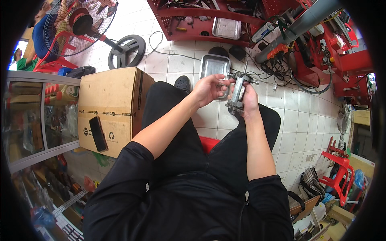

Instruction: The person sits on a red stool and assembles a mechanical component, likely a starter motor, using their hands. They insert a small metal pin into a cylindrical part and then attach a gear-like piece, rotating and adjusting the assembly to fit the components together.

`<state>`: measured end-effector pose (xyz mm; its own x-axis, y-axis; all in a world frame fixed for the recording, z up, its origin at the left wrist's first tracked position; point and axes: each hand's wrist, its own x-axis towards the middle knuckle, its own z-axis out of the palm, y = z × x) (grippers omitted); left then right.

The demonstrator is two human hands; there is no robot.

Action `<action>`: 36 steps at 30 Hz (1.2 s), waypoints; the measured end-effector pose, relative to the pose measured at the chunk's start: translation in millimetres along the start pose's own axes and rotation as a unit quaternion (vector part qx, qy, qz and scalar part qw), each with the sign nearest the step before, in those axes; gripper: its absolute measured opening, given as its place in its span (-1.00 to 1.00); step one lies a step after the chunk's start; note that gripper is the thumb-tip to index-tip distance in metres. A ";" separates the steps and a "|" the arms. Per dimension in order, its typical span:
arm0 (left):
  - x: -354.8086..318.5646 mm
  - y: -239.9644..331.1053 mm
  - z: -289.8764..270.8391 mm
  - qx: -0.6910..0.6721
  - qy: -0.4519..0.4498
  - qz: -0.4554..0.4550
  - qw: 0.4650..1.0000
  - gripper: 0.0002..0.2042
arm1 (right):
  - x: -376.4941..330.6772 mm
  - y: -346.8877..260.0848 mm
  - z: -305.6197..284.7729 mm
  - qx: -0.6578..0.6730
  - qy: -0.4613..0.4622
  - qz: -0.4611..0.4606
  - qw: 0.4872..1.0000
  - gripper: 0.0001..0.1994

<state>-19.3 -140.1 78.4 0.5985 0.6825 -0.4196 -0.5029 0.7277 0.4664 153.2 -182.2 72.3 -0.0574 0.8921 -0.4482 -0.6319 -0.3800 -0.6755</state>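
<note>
While right hand (251,102) holds grey metal part (237,91) within curled fingers, left hand (206,90) just left of it, fingers bent, cannot tell if gripping; metal tray (212,64) beyond left fingertips.

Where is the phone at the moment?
In the head view, the phone lies on the person's left, on the cardboard box next to the glass-fronted cabinet.
</note>
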 end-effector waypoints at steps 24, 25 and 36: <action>5.7 -19.5 2.7 0.071 -0.020 -0.006 0.997 -0.66 | -2.8 2.2 21.6 -0.098 0.007 -0.015 0.995 -0.58; 6.0 -20.0 -0.8 0.076 -0.028 0.008 0.997 -0.66 | -7.5 1.0 28.8 -0.122 0.023 -0.028 0.992 -0.65; -7.3 -14.2 17.1 -0.119 -0.076 -0.019 0.990 -0.58 | 5.2 12.8 2.1 -0.181 0.072 -0.001 0.981 -0.74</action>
<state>-5.9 -156.5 88.1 0.6976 0.6495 -0.3026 -0.6002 0.7603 0.2484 143.2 -181.9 62.6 0.0701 0.8586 -0.5079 -0.3151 -0.4640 -0.8279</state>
